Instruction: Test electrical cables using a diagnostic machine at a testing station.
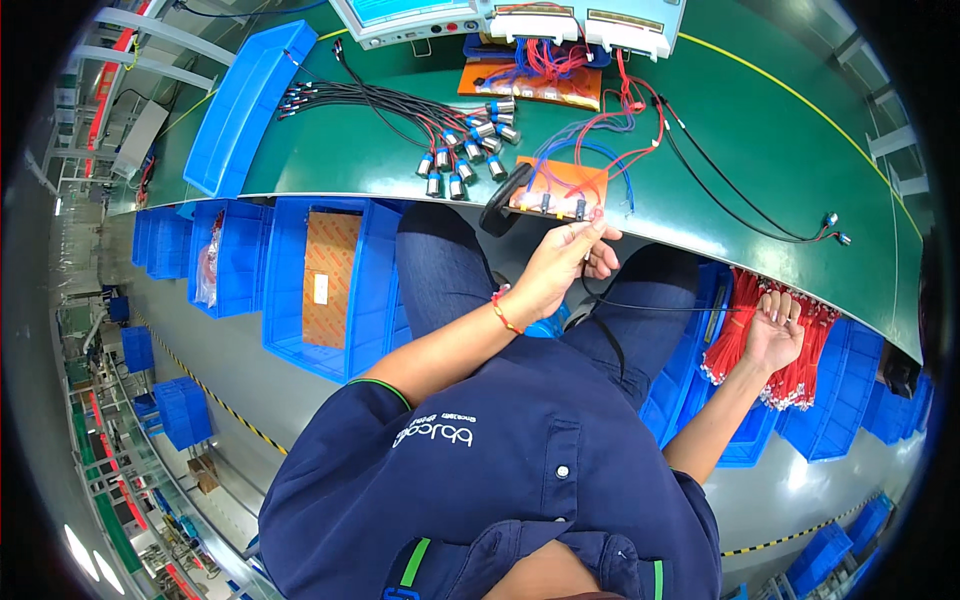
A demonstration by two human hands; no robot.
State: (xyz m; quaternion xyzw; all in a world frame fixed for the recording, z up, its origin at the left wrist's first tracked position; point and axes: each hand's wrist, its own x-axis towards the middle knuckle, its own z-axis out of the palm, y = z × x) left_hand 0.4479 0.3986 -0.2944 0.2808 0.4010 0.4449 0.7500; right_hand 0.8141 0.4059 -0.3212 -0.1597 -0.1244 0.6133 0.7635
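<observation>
My left hand (572, 262) is closed on a thin black cable (655, 308), its fingertips at the front edge of an orange board (570, 182). That board carries small connectors and red and blue wires, with a black curved piece (506, 200) at its left. The cable sags to the right and runs into my right hand (776, 330), whose fingers are curled round it beyond the table edge. The cable's ends are hidden in or near my hands. Another black cable pair with metal-tipped ends (838, 230) lies on the table to the right.
Black cables with silver cylindrical ends (470, 145) lie bunched on the green table (780, 110). A blue tray (245, 110) is at left. A tester (415, 22) stands behind, by a second orange board (480, 78). Below the edge hang blue bins (375, 280) and red wire bundles (735, 325).
</observation>
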